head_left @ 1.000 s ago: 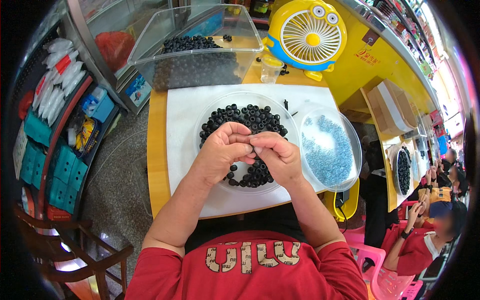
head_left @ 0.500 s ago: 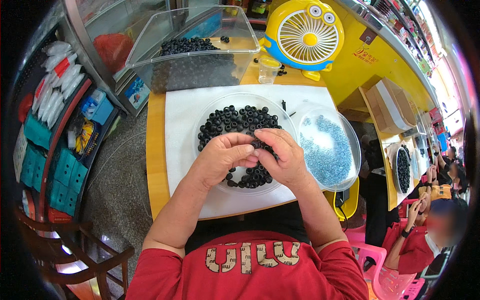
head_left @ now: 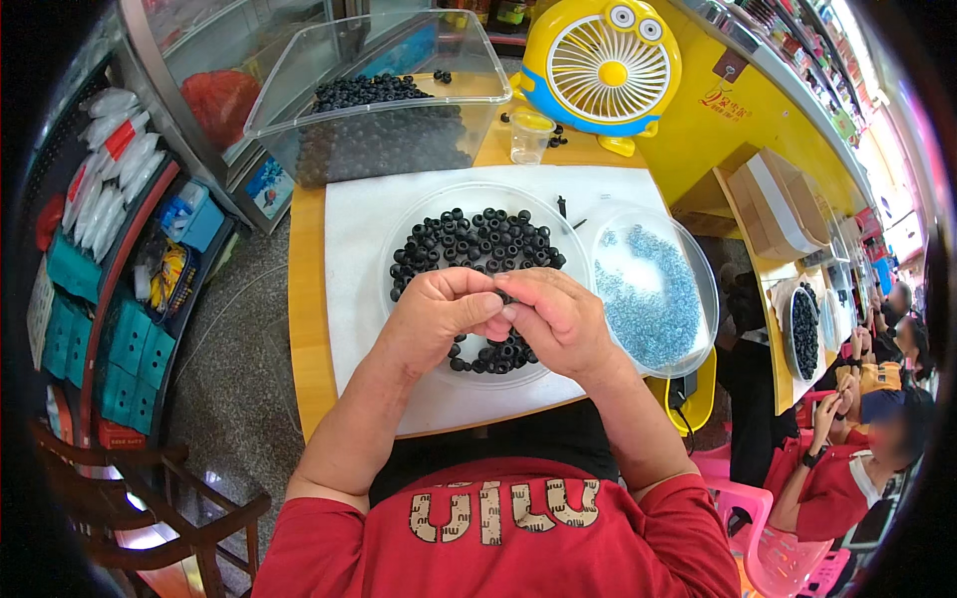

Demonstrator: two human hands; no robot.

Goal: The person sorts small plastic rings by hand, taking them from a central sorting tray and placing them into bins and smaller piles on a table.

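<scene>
Over the near half of a round clear plastic tray, my left hand and my right hand meet with fingertips pinched together. Whatever sits between the fingers is hidden by them. Small black ring-like parts, each with a hole, lie heaped in the tray, behind and below my hands. To the right, beside my right hand, a second round clear tray holds many tiny pale-blue translucent pieces.
A large clear bin of black parts stands at the back left. Near it are a small clear cup and a yellow fan. A shelf lies left, a wooden chair lower left. People sit at another table on the right.
Both hands stay together over the tray. The right fingers have closed in toward the left fingertips, and the black part seen between them before is now covered.
</scene>
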